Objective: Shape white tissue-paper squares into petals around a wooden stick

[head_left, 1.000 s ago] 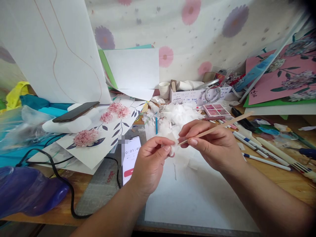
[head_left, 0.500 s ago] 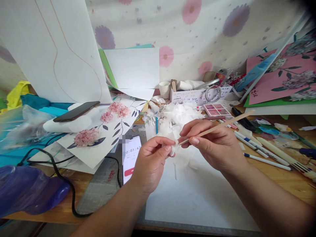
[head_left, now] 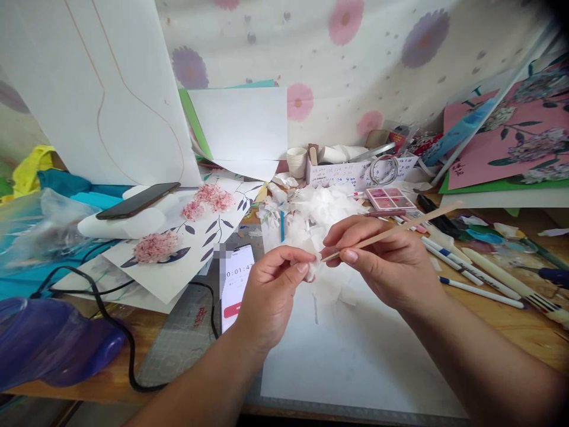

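Between thumb and fingers, my left hand (head_left: 278,290) pinches a small piece of white tissue paper (head_left: 312,270). My right hand (head_left: 382,255) grips a thin wooden stick (head_left: 400,229) like a pencil. The stick slants up to the right, and its lower tip touches or nearly touches the tissue at my left fingertips. Behind both hands lies a heap of torn white tissue (head_left: 326,201). A sheet of white paper (head_left: 351,356) lies flat beneath the hands, with a few tissue scraps on it.
A phone showing a timer (head_left: 235,284) lies left of my left hand on a grey cutting mat (head_left: 178,344). Pink flower artwork (head_left: 155,246) is further left, near a black cable (head_left: 100,296). Several pens (head_left: 480,290) and a pink palette (head_left: 389,199) lie to the right.
Hardly anything differs. The upper end of the wooden stick has shifted very slightly; both hands keep their places.
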Demonstrator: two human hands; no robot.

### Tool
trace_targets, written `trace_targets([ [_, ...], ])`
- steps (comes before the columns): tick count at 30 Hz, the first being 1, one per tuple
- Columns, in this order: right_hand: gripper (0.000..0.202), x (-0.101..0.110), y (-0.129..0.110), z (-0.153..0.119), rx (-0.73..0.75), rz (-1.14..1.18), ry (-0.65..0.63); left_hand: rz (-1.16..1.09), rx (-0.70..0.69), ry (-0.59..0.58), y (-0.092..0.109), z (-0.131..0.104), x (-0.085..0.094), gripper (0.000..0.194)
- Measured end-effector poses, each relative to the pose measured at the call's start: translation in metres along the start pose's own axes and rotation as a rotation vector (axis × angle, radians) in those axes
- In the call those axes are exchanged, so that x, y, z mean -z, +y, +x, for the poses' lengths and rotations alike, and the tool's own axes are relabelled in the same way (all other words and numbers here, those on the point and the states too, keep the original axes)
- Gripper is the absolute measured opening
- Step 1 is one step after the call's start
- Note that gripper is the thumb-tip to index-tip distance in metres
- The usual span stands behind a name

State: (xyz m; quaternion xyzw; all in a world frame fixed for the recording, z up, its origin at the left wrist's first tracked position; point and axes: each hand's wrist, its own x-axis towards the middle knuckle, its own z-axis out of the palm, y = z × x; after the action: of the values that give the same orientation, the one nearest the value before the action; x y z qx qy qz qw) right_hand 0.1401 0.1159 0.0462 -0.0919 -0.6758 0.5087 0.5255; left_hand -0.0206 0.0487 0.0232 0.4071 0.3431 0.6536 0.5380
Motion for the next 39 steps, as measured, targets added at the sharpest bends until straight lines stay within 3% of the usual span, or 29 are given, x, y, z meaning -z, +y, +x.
trace_targets([
  [12,0.022,-0.0012,-0.0019,0.0004,0.018,-0.039,0.002,0.164,-0.132,-0.044,-0.0028,0.0,0.0054,0.017],
  [39,0.019,-0.0021,-0.006,0.0015,0.109,-0.212,0.006,0.308,-0.218,-0.066,-0.0023,0.0002,0.0081,0.024],
])
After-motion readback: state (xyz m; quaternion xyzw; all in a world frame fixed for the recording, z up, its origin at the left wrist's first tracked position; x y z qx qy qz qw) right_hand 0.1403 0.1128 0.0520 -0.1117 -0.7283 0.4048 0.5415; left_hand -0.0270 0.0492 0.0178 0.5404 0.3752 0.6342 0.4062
